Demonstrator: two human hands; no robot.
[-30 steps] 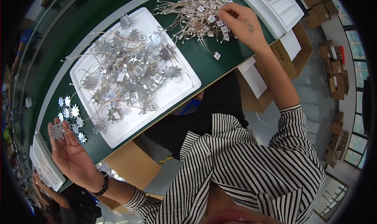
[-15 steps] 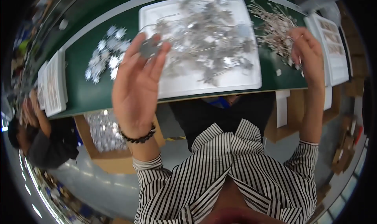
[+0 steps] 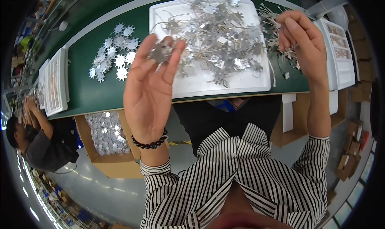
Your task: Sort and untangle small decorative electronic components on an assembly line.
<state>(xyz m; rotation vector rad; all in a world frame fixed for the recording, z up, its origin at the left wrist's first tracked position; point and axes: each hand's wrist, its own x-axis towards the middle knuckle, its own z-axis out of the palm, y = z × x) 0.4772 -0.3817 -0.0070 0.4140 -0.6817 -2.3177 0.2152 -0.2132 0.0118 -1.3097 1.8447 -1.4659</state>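
Note:
My left hand [image 3: 149, 90] is raised at the near left part of the white foam tray [image 3: 240, 88], palm up. Its fingertips and thumb grip a silvery toothed metal plate [image 3: 161, 53]. My right hand [image 3: 306, 46] is above the pile of thin pale wires [image 3: 268, 18] to the right of the tray. Its fingers are curled together, and what they pinch, if anything, cannot be made out. Many toothed plates with small white blocks and wires [image 3: 224, 40] lie heaped on the tray. Loose toothed plates [image 3: 114, 52] are spread on the green table left of it.
White trays with copper-coloured parts stand at the right [image 3: 339, 48] and left [image 3: 54, 84] ends of the green table [image 3: 82, 96]. Below are cardboard boxes, one holding bagged silvery parts [image 3: 106, 132]. Another person [image 3: 46, 144] sits at the far left. A grey arm [image 3: 327, 5] juts in at upper right.
My left hand has shifted a little right with the metal plate. My right hand has moved up and left over the wires, its fingers now curled at the pile's upper part.

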